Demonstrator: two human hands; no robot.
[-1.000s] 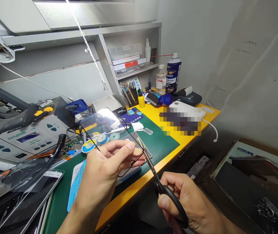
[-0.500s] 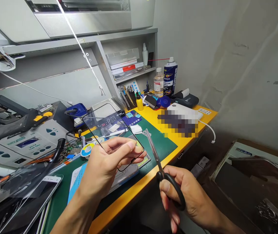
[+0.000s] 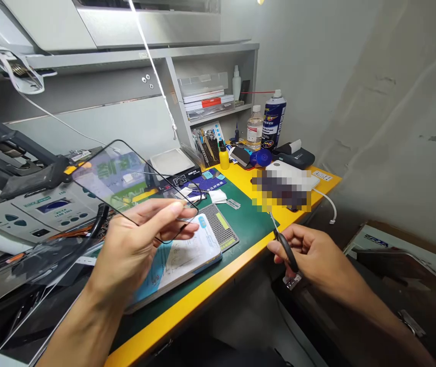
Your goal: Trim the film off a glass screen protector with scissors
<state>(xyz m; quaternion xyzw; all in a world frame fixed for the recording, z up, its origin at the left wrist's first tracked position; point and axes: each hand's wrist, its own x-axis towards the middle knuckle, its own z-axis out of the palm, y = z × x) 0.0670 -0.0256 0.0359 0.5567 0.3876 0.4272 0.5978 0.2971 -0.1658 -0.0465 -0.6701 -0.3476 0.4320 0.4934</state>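
The glass [image 3: 124, 176] has moved left since the earlier frame, and the scissors [image 3: 287, 250] have moved right, away from it. The right hand [image 3: 311, 252] grips the scissors by the black handle, just past the near right side of the green mat [image 3: 250, 224]. The left hand [image 3: 136, 232] pinches one end of the clear, black-edged glass above the mat's left part. Under it, a book [image 3: 193, 255] lies on the mat, with a metal plate [image 3: 221, 229] beside it. Behind the mat are a yellow bottle [image 3: 224, 159], a spray can [image 3: 273, 122] and, farther back, a shelf [image 3: 216, 118].
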